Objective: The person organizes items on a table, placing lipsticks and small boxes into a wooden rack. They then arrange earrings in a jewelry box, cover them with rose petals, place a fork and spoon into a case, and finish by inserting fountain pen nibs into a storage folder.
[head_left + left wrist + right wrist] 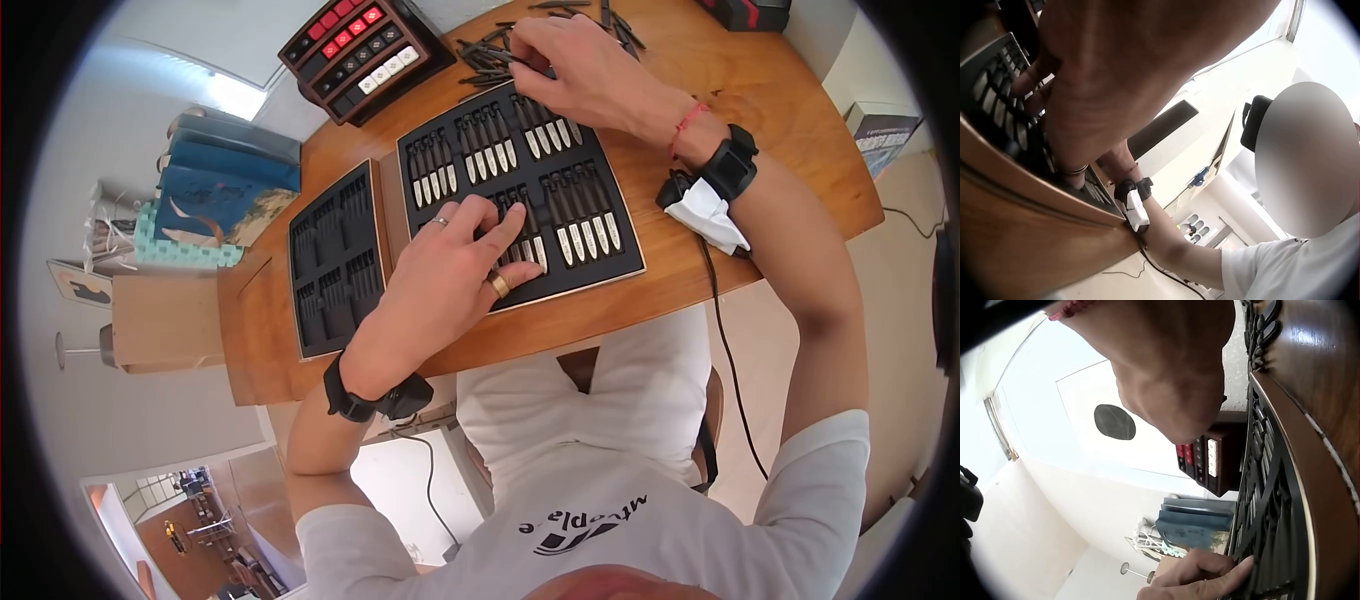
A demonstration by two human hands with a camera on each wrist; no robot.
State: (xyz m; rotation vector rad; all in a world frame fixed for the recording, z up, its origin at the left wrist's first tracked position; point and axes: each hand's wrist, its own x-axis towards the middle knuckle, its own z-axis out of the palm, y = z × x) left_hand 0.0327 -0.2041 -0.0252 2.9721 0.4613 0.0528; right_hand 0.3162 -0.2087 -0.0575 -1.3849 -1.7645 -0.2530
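Observation:
An open case [632, 235] holds rows of slim dark pieces with silver ends [590, 238], set in groups in black slots. Over the lower middle group, my left hand [450, 262] has its fingers bent, with thumb and fingertips touching the pieces there; the left hand [1104, 81] hides part of the case [997, 156] in the left wrist view. My right hand [575, 70] is beyond the case's far edge, its fingers pinching a dark slim stick beside a loose pile of similar sticks [485, 62]. In the right wrist view, the right hand [1172, 375] hides its own fingertips.
The case's other half [335, 260], with dark slots, lies at the left. Behind stands a wooden rack [375, 55] with red, black and white pieces. Blue bags [225, 170] and a cardboard box [165, 322] are farther left. A cable [725, 340] hangs by the right wrist's camera.

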